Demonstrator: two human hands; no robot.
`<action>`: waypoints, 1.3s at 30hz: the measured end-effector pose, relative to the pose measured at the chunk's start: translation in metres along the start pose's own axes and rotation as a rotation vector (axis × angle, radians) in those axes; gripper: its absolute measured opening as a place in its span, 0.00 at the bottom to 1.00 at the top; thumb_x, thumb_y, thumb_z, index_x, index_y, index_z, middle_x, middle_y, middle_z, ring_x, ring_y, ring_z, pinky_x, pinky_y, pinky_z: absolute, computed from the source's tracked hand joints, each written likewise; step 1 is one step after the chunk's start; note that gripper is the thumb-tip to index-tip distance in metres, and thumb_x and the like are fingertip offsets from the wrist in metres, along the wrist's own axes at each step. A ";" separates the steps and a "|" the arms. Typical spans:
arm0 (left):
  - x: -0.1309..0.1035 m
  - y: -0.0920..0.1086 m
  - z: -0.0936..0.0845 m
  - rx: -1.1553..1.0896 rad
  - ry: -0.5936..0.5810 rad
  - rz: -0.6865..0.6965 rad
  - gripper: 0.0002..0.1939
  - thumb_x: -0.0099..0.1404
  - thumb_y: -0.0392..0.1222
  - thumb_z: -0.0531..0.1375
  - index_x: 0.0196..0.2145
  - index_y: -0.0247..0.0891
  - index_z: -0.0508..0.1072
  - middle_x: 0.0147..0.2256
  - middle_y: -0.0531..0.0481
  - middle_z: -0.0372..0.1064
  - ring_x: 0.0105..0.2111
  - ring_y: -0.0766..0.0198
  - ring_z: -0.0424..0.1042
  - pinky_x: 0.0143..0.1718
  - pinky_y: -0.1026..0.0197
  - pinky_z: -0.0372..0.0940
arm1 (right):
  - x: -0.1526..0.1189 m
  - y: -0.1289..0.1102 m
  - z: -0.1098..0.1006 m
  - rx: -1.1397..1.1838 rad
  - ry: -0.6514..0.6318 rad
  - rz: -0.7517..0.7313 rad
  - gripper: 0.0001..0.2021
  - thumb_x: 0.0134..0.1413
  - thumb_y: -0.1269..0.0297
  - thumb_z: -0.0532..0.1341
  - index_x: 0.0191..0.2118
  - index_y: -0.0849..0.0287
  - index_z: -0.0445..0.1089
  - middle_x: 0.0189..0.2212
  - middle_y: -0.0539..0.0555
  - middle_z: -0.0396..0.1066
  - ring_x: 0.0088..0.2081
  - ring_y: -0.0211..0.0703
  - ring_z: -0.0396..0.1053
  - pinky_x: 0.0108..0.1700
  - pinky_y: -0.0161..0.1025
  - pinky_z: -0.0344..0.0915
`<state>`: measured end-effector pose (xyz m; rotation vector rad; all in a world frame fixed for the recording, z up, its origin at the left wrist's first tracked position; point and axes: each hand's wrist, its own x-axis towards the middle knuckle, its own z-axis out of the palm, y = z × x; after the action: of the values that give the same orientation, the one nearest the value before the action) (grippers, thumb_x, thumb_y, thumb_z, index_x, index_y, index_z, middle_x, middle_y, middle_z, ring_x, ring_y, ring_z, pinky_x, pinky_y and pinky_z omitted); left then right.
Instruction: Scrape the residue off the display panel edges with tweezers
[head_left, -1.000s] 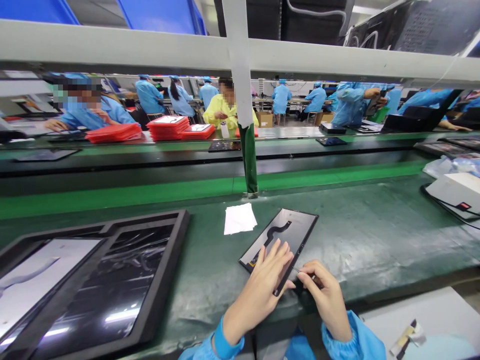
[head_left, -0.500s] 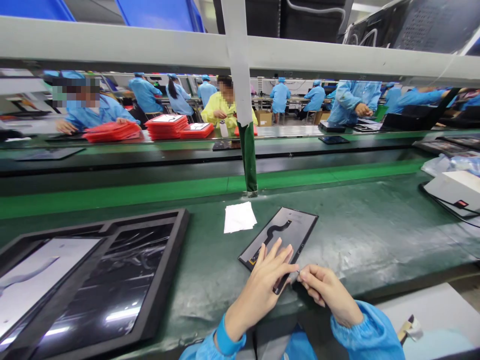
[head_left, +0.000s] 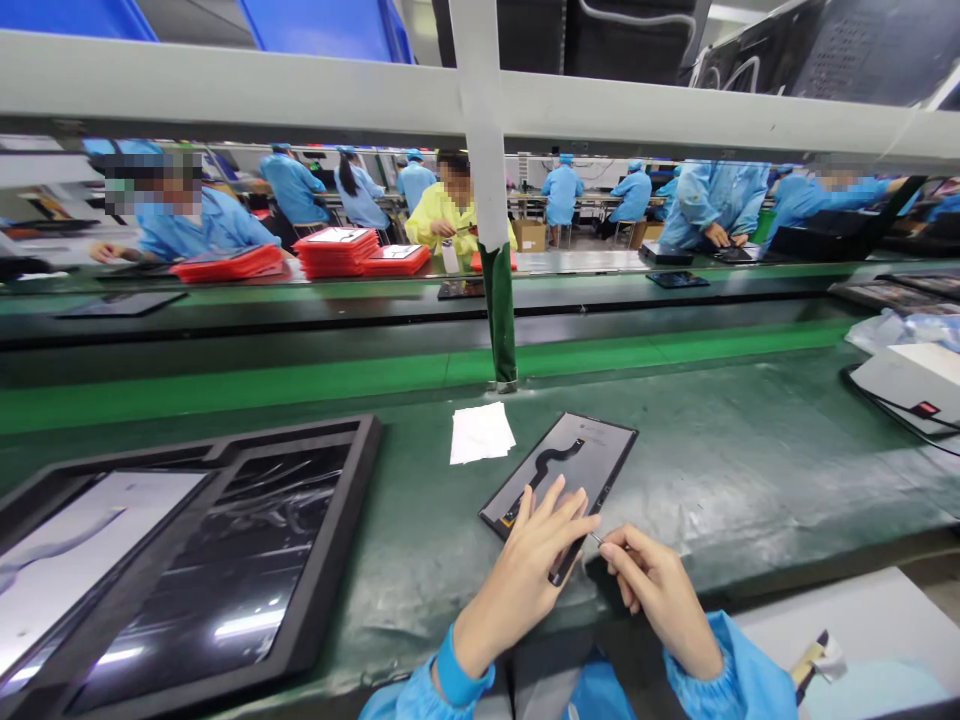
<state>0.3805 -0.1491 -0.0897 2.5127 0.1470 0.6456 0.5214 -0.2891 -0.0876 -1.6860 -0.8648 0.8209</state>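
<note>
A display panel [head_left: 592,436] with a grey back, black edges and a dark curved ribbon cable [head_left: 553,455] lies at a slant on the green bench. My left hand [head_left: 536,550] rests flat across its near part, fingers spread. Just right of the panel's near right edge, my right hand [head_left: 651,580] is closed in a pinch. A thin, short sliver sticks out from its fingertips toward my left thumb; it is too small to name. Beyond the panel lies a small stack of white paper sheets [head_left: 481,433].
At the left, a black foam tray [head_left: 360,470] holds two more panels. A green-wrapped post [head_left: 499,320] rises behind the papers. Past it runs a conveyor belt [head_left: 360,318] carrying flat panels. A white box [head_left: 911,385] with a black cable stands at right. Co-workers sit opposite.
My right hand has shifted slightly, its fingertips a little farther from my left thumb. My left hand and the panel stay put. Panels on the belt have moved a little to the right.
</note>
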 end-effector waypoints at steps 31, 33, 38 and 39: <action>-0.002 -0.002 0.009 -0.010 -0.064 -0.048 0.50 0.60 0.19 0.51 0.71 0.47 0.32 0.68 0.38 0.54 0.70 0.49 0.46 0.65 0.27 0.43 | 0.002 0.012 -0.011 0.036 -0.066 -0.021 0.26 0.56 0.34 0.59 0.30 0.56 0.66 0.20 0.44 0.55 0.24 0.37 0.53 0.28 0.35 0.52; -0.003 -0.002 0.009 -0.015 -0.059 -0.046 0.51 0.59 0.18 0.51 0.71 0.47 0.32 0.67 0.38 0.55 0.70 0.49 0.46 0.65 0.26 0.43 | 0.002 0.015 -0.010 0.053 -0.074 -0.017 0.25 0.55 0.36 0.61 0.29 0.56 0.65 0.21 0.45 0.58 0.24 0.37 0.55 0.28 0.35 0.53; -0.003 -0.003 0.010 -0.012 -0.068 -0.052 0.54 0.55 0.17 0.51 0.71 0.47 0.32 0.67 0.38 0.55 0.70 0.49 0.45 0.66 0.27 0.42 | 0.000 0.022 -0.010 0.068 -0.097 0.068 0.30 0.53 0.31 0.58 0.33 0.57 0.71 0.21 0.45 0.60 0.17 0.32 0.50 0.20 0.34 0.47; -0.003 -0.003 0.011 -0.011 -0.069 -0.050 0.54 0.55 0.17 0.51 0.71 0.47 0.32 0.67 0.37 0.55 0.70 0.49 0.45 0.66 0.27 0.42 | 0.000 0.023 -0.010 0.057 -0.093 0.070 0.30 0.54 0.30 0.57 0.34 0.58 0.72 0.20 0.45 0.58 0.17 0.33 0.49 0.19 0.34 0.46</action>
<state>0.3826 -0.1525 -0.1005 2.5084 0.1807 0.5379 0.5333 -0.2984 -0.1071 -1.6465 -0.8416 0.9685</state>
